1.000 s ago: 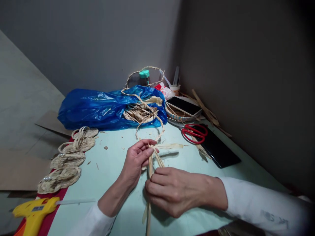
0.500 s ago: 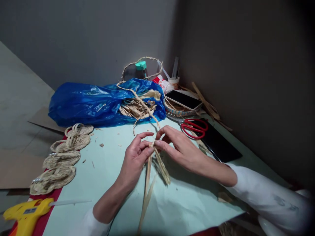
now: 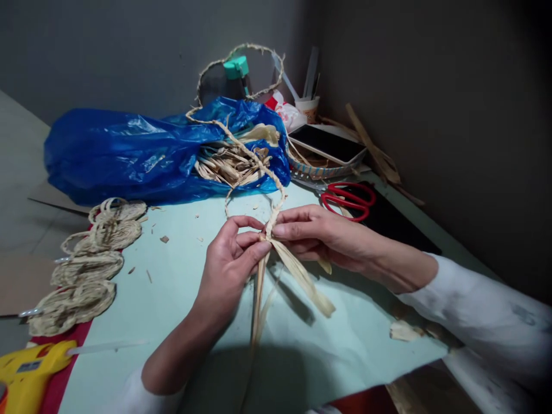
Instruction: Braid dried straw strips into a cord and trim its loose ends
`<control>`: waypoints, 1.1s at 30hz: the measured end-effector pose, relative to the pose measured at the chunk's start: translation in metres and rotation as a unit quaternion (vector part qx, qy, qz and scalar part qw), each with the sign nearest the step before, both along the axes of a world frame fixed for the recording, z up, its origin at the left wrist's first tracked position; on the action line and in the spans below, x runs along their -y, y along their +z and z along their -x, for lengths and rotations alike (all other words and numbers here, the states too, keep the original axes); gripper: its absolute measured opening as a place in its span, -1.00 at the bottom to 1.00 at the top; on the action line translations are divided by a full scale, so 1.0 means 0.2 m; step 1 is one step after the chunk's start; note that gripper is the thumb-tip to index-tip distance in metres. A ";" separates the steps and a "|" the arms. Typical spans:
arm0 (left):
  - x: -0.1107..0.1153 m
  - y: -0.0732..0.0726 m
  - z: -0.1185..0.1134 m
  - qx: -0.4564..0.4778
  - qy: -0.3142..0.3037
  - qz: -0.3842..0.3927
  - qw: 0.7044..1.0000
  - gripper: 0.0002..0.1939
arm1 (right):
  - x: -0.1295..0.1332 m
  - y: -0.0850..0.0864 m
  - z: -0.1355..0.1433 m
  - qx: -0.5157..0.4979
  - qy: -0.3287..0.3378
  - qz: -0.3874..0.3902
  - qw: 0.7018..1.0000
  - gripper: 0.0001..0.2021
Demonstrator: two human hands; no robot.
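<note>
Between my two hands, above the pale green table cover, is a braid of dried husk strips [image 3: 276,214]. My left hand [image 3: 235,253] pinches its lower end between thumb and forefinger. On the other side, my right hand [image 3: 314,233] has its thumb and fingers closed on the same spot. Loose husk strips [image 3: 304,276] fan out below the pinch, with one narrow strip hanging toward me. The finished braid rises past the bag and loops in the air over a teal-capped bottle [image 3: 236,68]. Some right-hand fingers are hidden behind the thumb and the strips.
A blue plastic bag [image 3: 125,155] holds more husks. Red-handled scissors [image 3: 348,201] lie by a dark tablet [image 3: 401,224]. A phone [image 3: 328,142] rests on a round basket [image 3: 319,169]. Coiled braided pieces [image 3: 88,267] and a yellow glue gun [image 3: 37,368] line the left edge.
The view has tilted down and come closer. My right hand has turned and its fingers now lie along the braid's side. The loose strips on the right have spread wider.
</note>
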State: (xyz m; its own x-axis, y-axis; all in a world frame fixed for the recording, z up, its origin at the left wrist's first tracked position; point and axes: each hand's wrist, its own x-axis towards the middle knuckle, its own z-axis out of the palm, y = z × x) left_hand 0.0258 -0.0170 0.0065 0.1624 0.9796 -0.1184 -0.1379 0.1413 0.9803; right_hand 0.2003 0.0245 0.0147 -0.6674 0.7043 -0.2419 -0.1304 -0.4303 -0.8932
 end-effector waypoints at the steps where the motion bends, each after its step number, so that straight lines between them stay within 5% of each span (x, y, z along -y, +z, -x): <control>1: 0.00 0.00 0.00 -0.002 0.000 0.004 1.000 -0.82 | 0.00 0.00 0.00 0.010 -0.013 -0.023 1.000 -0.73; 9: 0.00 0.01 0.01 -0.037 -0.012 0.043 0.998 -0.86 | 0.02 -0.01 0.01 0.043 -0.072 -0.130 0.988 -0.77; 19: 0.01 0.01 0.04 -0.146 -0.030 0.010 0.989 -0.76 | 0.01 0.00 -0.01 0.033 -0.043 -0.139 0.989 -0.78; 27: 0.01 0.00 0.04 -0.076 -0.022 0.017 0.997 -0.89 | 0.01 0.05 -0.02 0.036 -0.022 -0.136 0.990 -0.95; 33: 0.02 0.02 0.04 -0.039 -0.022 0.010 0.999 -0.87 | 0.02 0.08 -0.03 0.038 -0.022 -0.188 0.981 -0.89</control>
State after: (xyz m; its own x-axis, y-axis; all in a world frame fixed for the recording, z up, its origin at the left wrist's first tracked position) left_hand 0.0181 -0.0213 0.0106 0.1950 0.9689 -0.1521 -0.0540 0.1655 0.9847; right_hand 0.2059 0.0214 0.0313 -0.6246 0.7809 -0.0066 -0.0686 -0.0633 -0.9956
